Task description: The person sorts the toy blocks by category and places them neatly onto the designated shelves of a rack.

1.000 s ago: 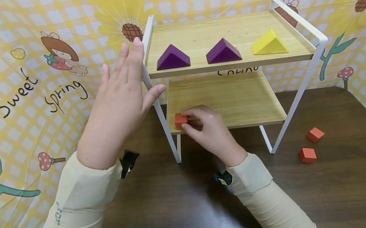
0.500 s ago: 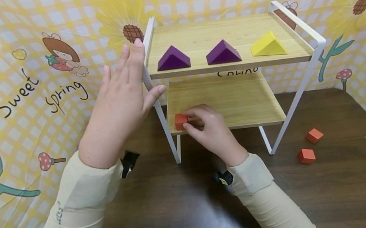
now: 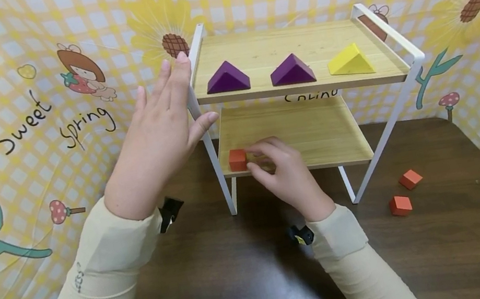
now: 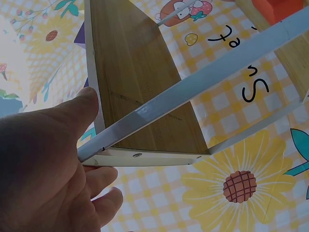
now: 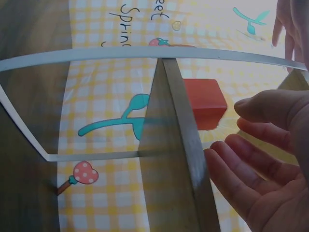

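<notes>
On the front left of the lower wooden shelf (image 3: 303,131) sits a red cube (image 3: 237,160). My right hand (image 3: 287,173) is just right of it, thumb and fingers parted and holding nothing; the right wrist view shows a gap between the fingertips and the red cube (image 5: 206,104). My left hand (image 3: 156,121) lies along the upper left corner of the two-tier rack, fingers straight and thumb spread. In the left wrist view, the thumb of the left hand (image 4: 53,154) is at the front edge of the upper shelf (image 4: 140,72), with the other fingers by its outer side.
Two purple triangular prisms (image 3: 227,77) and a yellow one (image 3: 351,60) stand along the front of the upper shelf. Two more red cubes (image 3: 400,205) lie on the dark table (image 3: 471,222), right of the rack. White metal legs (image 3: 380,134) flank the shelves. Patterned cloth surrounds everything.
My right hand has let go of the red cube and drawn a little to the right. The cube stays on the lower shelf. My left hand keeps its place at the rack.
</notes>
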The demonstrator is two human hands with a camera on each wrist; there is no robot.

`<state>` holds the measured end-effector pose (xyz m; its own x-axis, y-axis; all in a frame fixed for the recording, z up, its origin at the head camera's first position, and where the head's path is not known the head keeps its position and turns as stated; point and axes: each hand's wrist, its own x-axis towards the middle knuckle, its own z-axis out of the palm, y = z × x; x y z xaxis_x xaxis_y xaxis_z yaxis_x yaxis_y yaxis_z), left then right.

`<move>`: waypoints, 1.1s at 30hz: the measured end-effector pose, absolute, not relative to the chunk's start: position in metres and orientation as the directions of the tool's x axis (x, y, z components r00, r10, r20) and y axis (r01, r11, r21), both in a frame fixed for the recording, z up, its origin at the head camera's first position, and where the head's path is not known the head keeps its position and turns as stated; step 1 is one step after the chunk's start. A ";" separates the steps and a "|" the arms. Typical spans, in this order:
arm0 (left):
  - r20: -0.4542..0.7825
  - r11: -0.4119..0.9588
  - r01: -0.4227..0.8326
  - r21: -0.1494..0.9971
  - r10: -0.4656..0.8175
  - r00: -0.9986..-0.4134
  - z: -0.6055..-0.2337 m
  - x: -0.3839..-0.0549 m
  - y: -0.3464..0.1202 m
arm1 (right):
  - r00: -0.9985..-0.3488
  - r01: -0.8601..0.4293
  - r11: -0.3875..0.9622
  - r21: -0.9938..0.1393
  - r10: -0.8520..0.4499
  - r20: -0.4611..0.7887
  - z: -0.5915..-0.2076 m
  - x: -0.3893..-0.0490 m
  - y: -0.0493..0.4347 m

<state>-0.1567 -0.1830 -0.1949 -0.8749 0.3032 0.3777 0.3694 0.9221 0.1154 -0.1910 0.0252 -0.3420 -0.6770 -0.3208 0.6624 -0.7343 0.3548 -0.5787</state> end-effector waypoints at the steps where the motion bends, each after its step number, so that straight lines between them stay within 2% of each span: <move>1: 0.377 0.922 0.370 0.116 0.304 -0.875 -0.195 -0.157 -0.183 | -0.672 -0.739 0.365 -0.567 -0.323 0.667 -0.342 -0.190 0.027; 11: 0.376 0.922 0.370 0.115 0.304 -0.875 -0.195 -0.157 -0.184 | -0.626 -0.764 0.436 -0.476 -0.321 0.710 -0.336 -0.177 0.045; 33: 0.384 0.922 0.374 0.100 0.311 -0.870 -0.194 -0.157 -0.184 | -0.544 -0.808 0.452 -0.378 -0.325 0.774 -0.333 -0.154 0.105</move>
<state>-0.1574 -0.1841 -0.1941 -0.8696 0.3108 0.3836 0.3737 0.9221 0.1001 -0.1544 0.1048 -0.3331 -0.5438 -0.3248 0.7738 -0.8079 0.4521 -0.3780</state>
